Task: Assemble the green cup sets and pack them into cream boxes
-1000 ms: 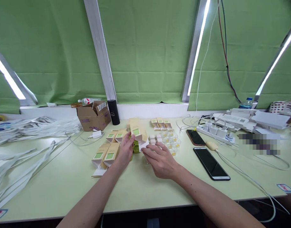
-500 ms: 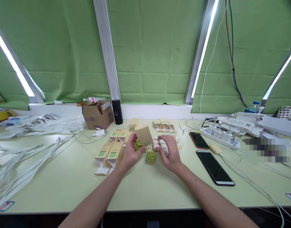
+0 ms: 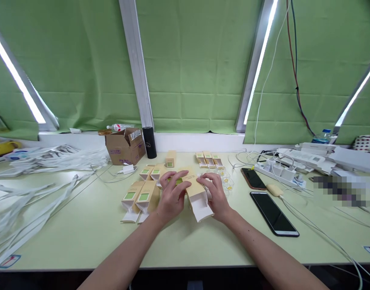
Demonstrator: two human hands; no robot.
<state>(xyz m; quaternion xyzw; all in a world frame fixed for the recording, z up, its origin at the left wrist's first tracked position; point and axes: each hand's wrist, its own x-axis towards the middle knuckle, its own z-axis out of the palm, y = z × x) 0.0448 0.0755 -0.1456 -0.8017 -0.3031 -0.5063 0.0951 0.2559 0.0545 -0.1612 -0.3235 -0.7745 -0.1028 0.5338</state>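
Observation:
A small tan cardboard box is held over the middle of the table, its white-lined flap hanging open toward me. My left hand grips its left side, thumb on the top face. On the right side, my right hand has its fingers closed round the box. Something green shows by my left fingers, mostly hidden. Left of my hands lie two matching boxes with flaps open, and more such boxes sit behind them. Clear pieces with yellow centres lie beyond my right hand.
Three boxes and one separate box stand farther back. A brown carton and black cylinder are by the wall. Two phones, a power strip and cables lie right; white straps spread left.
The box has turned and come lower and nearer, so its open flap now faces me. My right hand has moved onto it. The green-topped glass jar in front is no longer visible.

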